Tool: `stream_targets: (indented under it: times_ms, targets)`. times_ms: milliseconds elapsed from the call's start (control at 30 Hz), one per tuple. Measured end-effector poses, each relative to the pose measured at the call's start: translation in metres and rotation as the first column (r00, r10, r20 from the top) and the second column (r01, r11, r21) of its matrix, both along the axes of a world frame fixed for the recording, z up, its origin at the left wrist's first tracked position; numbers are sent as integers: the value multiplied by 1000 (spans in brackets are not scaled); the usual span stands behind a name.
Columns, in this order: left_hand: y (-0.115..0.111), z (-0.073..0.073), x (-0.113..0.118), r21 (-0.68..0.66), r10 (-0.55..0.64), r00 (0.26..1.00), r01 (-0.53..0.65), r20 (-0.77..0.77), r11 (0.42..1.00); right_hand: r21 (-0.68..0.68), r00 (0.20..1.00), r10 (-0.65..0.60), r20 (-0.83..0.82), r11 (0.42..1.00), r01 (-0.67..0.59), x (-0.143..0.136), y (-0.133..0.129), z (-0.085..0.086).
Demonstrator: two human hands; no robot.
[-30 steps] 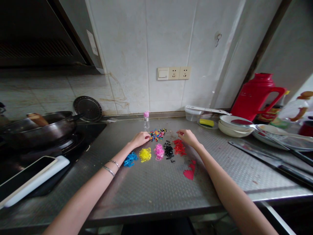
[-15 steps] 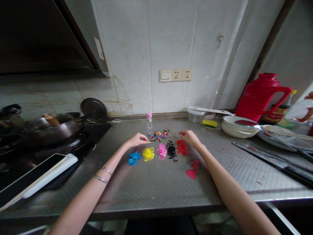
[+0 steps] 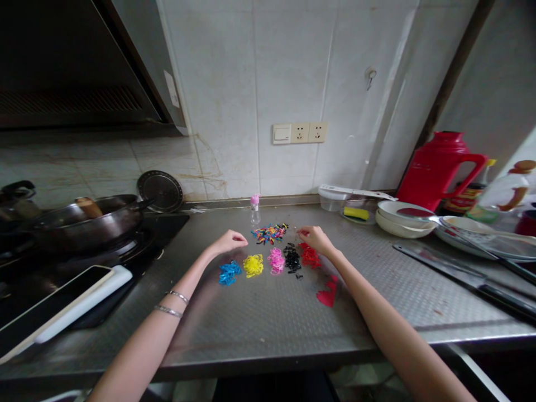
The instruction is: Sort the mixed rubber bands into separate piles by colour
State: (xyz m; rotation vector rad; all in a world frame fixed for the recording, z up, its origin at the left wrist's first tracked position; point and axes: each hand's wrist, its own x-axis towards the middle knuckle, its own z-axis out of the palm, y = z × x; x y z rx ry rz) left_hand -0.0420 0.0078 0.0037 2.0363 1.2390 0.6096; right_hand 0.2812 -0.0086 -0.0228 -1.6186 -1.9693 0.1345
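Note:
Small elastic bands lie sorted by colour on the steel counter: a blue pile (image 3: 230,273), a yellow pile (image 3: 253,266), a pink pile (image 3: 276,261), a black pile (image 3: 292,257) and a red pile (image 3: 310,255). Behind them is a mixed-colour pile (image 3: 270,234). My left hand (image 3: 229,242), fingers pinched together, hovers left of the mixed pile and above the blue and yellow ones. My right hand (image 3: 316,240) is also pinched, just behind the red pile, partly covering it. Anything between either hand's fingertips is too small to make out.
A small clear bottle with pink top (image 3: 255,210) stands behind the mixed pile. A red heart-shaped piece (image 3: 326,293) lies near my right forearm. To the right are a knife (image 3: 439,268), bowls (image 3: 404,220) and a red thermos (image 3: 439,170); a pan (image 3: 92,220) sits left.
My left hand has drawn back leftward from the mixed pile; the yellow bit at its fingertips no longer shows. My right hand has shifted slightly left. The view has tilted slightly.

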Motion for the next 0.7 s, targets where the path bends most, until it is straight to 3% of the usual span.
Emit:
stream_targets:
  times_ms: [167,400,567,700]
  targets:
    - [10,-12,-11,-4,144,987,-144,69,990,-21,996,61,66,998,-60,-21,0,7]
    - [12,-24,-17,-71,214,969,-206,123,976,-72,962,138,235,990,-125,-51,4,27]
    - [14,-27,-19,-84,207,967,-196,148,977,-146,940,166,297,981,-127,-64,12,20]
    - [14,-29,-20,-85,209,965,-198,155,976,-127,941,167,294,983,-135,-66,15,15]
